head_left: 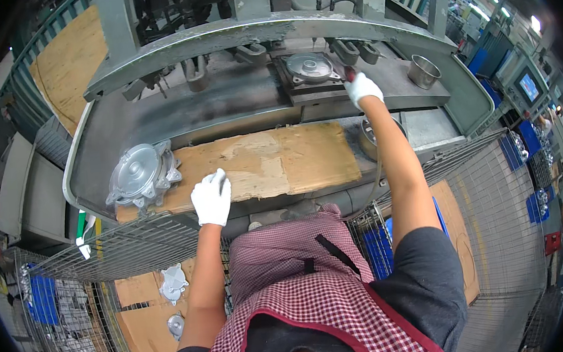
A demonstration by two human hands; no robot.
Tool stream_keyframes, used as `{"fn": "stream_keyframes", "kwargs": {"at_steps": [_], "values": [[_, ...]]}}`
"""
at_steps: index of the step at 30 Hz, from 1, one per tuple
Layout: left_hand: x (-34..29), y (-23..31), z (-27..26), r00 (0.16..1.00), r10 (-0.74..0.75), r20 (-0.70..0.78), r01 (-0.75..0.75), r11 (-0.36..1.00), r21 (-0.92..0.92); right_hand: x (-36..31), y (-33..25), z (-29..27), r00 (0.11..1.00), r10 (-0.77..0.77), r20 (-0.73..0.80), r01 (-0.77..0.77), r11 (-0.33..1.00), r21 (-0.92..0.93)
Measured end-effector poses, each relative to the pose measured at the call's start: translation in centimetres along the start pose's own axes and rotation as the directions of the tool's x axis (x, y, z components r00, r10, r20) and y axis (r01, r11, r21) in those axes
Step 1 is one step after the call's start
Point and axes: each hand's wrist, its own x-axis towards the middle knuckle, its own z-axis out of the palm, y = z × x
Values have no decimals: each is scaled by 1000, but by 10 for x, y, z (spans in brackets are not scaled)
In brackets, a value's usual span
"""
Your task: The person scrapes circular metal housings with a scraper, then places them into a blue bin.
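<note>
My right hand (363,91), in a white glove, reaches to the machine bed and is closed round a small red-handled tool (350,74). The tool's working end is blurred, so its kind is unclear. It is at the right edge of a round silver metal casting (311,68), which sits on a dark fixture (284,76). My left hand (212,199), also white-gloved, lies at the front edge of a wooden board (261,164) with its fingers forward. The fingertips look grey, and I see nothing held in them. To its left, several similar castings (141,174) are stacked on the board's end.
A heavy grey crossbeam (270,31) spans the machine above the bed. A steel cup (424,72) stands at the right; a round container (368,139) is partly behind my right forearm. Wire cages (495,205) flank me, with loose castings (173,283) on wood in the left one.
</note>
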Motion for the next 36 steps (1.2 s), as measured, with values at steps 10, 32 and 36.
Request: {"fn": "stream_keyframes", "kwargs": {"at_steps": [10, 32, 36], "values": [[-2, -9, 2, 1000, 1, 4, -1, 995, -96, -90, 231, -61, 802, 266, -535, -119, 949, 293], [-117, -33, -121, 955, -238, -177, 203, 959, -196, -149, -244, 102, 445, -859, -252, 890, 455, 22], [-117, -44, -141, 923, -273, -273, 238, 959, -154, -127, -302, 108, 657, -754, -19, 752, 657, -55]]}}
